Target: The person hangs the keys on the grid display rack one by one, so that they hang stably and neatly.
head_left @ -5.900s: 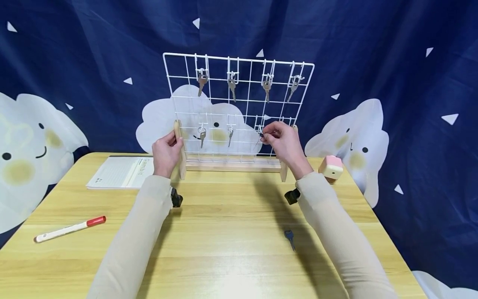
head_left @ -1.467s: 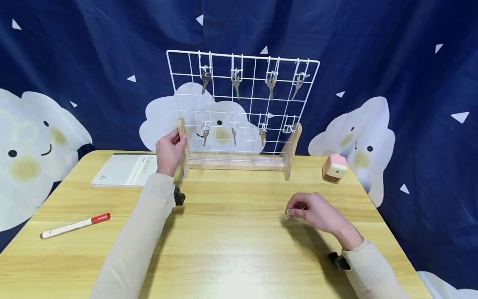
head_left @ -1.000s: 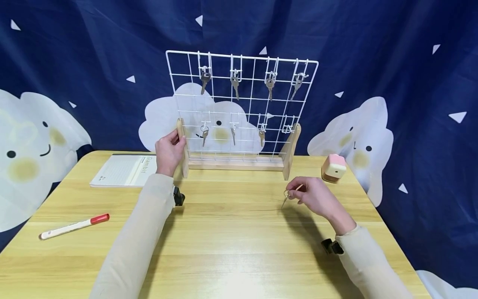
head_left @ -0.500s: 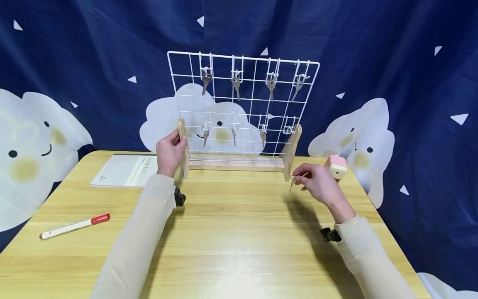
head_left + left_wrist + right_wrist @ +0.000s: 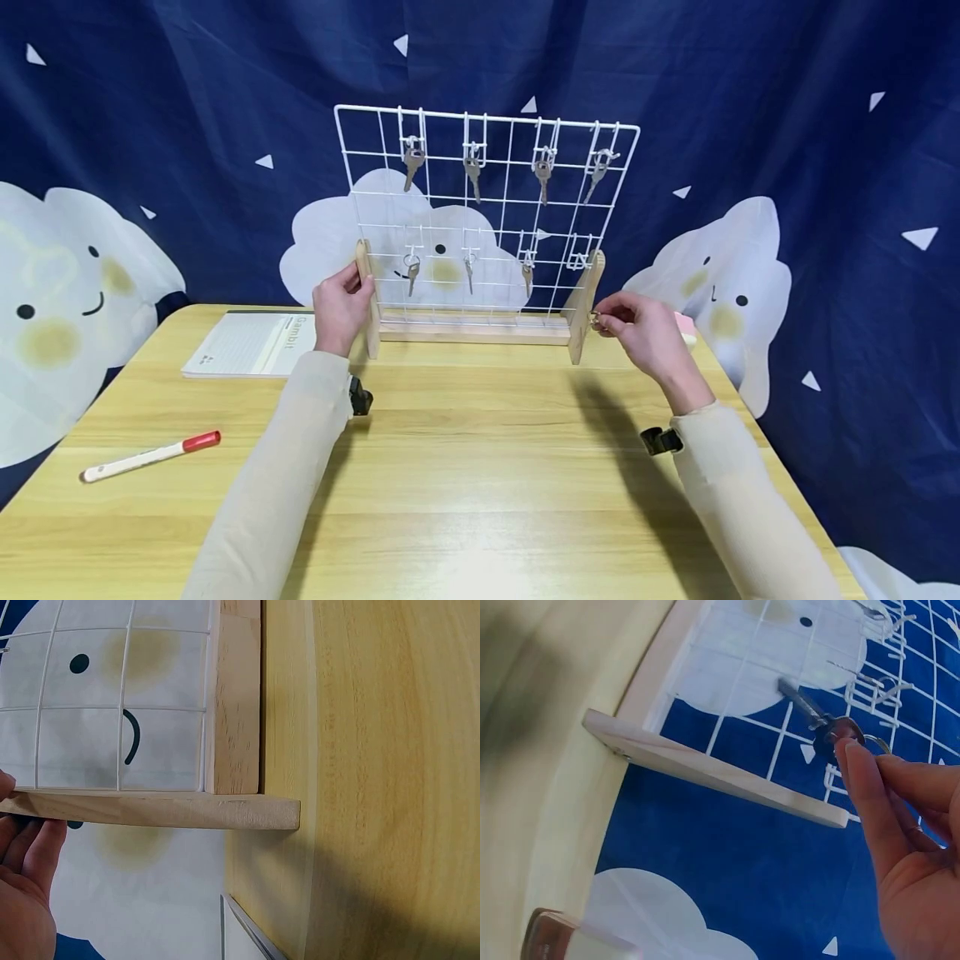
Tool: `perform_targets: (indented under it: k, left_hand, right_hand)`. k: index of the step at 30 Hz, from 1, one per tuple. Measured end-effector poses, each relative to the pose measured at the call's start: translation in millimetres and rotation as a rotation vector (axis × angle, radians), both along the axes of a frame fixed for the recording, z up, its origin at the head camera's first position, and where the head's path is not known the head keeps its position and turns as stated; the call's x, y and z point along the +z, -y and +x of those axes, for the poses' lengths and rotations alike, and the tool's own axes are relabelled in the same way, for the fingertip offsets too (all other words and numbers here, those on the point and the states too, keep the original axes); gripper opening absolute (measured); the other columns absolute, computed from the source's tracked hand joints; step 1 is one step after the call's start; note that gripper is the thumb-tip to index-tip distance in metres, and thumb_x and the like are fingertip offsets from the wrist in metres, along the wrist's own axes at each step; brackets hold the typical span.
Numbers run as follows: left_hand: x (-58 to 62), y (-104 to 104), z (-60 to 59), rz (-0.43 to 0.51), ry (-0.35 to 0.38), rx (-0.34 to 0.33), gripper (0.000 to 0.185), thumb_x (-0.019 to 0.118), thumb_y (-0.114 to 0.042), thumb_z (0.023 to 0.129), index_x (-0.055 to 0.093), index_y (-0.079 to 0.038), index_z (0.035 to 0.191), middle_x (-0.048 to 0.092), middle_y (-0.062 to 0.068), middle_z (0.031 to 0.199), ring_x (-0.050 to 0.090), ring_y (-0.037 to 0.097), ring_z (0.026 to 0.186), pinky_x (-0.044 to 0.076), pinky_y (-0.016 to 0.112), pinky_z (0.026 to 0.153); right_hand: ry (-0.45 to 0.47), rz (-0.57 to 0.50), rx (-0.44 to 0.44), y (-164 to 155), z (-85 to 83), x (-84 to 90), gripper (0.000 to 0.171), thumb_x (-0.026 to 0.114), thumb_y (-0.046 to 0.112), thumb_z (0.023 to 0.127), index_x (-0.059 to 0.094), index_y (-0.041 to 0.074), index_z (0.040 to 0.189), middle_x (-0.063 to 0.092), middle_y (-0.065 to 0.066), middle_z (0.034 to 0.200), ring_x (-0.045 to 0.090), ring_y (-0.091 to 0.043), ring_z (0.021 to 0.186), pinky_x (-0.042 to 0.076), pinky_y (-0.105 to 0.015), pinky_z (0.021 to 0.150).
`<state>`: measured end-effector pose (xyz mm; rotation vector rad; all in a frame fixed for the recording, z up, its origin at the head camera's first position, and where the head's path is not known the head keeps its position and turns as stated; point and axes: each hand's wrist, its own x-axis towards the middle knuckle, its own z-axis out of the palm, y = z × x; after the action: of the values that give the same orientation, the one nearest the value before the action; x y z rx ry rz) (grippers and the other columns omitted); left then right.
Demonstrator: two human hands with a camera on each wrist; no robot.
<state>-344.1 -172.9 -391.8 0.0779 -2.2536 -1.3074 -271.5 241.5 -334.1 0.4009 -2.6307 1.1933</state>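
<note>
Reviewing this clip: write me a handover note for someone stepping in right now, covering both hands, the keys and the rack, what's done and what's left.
Left hand: grips the left wooden upright of the white wire grid rack, steadying it.
Right hand: pinches a small metal key with ring beside the right wooden upright.
Done: seven keys hang on the rack, four in the top row, three in the bottom row.
Left: the bottom-right white hook is empty; the held key is not yet hung, probably goes there.
</note>
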Motion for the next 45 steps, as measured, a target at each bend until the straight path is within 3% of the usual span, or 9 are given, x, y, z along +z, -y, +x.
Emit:
perform_targets:
  k: [12,17,24,29,40,45]
  left_hand:
    - [-1.0,1,-0.8,-0.006,-0.017,0.017,0.038,0.063,-0.013,0.094,0.061,-0.005,0.132,0.063,0.017,0.122,0.063,0.024,0.112,0.053,0.032,0.093]
    - [-1.3,0,0.4,-0.009,-0.014,0.023,0.039,0.064,-0.012,0.094,0.060,-0.005,0.133,0.063,0.016,0.123,0.062,0.025,0.113,0.053,0.033,0.093]
    - [-0.4,1,0.6,-0.016,-0.029,0.027,0.039,0.063,-0.012,0.094,0.061,-0.005,0.132,0.063,0.017,0.122,0.063,0.024,0.112,0.053,0.033,0.093]
    - [0.5,1,0.4,-0.008,-0.031,0.022,0.039,0.063,-0.012,0.094,0.060,-0.004,0.132,0.063,0.018,0.122,0.063,0.026,0.112,0.053,0.034,0.093]
    - [-1.7,0,-0.9,-0.004,0.001,-0.012,0.040,0.061,-0.012,0.094,0.059,-0.004,0.134,0.062,0.016,0.124,0.062,0.023,0.113,0.052,0.031,0.093]
    - [-2.5,0,-2.1,0.002,0.012,-0.005,0.041,0.061,-0.012,0.095,0.057,-0.005,0.135,0.061,0.016,0.126,0.061,0.024,0.115,0.052,0.031,0.093]
  right_hand:
    - [0.023,-0.152,-0.036,4,-17.4,18.8,0.013,0.060,-0.002,0.096,0.065,-0.011,0.104,0.067,-0.024,0.095,0.071,-0.021,0.079,0.060,-0.025,0.069]
    - [0.028,-0.232,-0.046,8,-25.5,23.8,0.017,0.060,-0.001,0.096,0.064,-0.012,0.108,0.066,-0.026,0.102,0.068,-0.008,0.075,0.060,-0.025,0.071]
    - [0.033,-0.330,-0.047,12,-34.8,27.6,0.018,0.061,-0.001,0.096,0.063,-0.013,0.109,0.065,-0.025,0.104,0.070,-0.016,0.081,0.060,-0.027,0.075]
    - [0.022,-0.391,-0.019,14,-46.4,24.8,0.017,0.061,-0.006,0.094,0.062,-0.016,0.106,0.065,-0.025,0.102,0.068,-0.011,0.076,0.060,-0.030,0.075]
    - [0.013,-0.379,-0.052,15,-60.3,11.6,0.014,0.058,-0.008,0.093,0.062,-0.015,0.105,0.064,-0.026,0.097,0.069,-0.018,0.078,0.060,-0.030,0.076]
    - [-0.009,-0.359,-0.061,15,-60.3,6.1,0.022,0.060,-0.007,0.093,0.060,-0.013,0.114,0.062,-0.025,0.103,0.066,-0.020,0.082,0.060,-0.034,0.078]
